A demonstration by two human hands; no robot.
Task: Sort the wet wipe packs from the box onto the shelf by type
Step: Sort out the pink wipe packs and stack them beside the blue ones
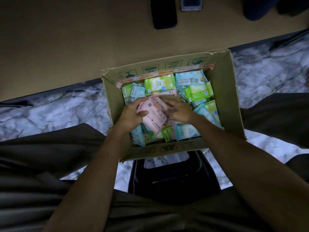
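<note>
Inside the open cardboard box (224, 97), the left hand (132, 116) curls around a pink wipe pack (153, 117) mid-box — the right hand (179, 110) rests flat-fingered on pink packs beside it — and the slick stack could slip from that one-handed grip.

The marbled floor (58, 114) carries the cardboard box (222, 101); a black stool (173, 178) stands at six o'clock.

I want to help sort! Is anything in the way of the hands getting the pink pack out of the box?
Nothing visible blocks it. The left hand already grips the pink pack, which lies on top of the other packs, and the right hand touches it. The box is open above it.
</note>
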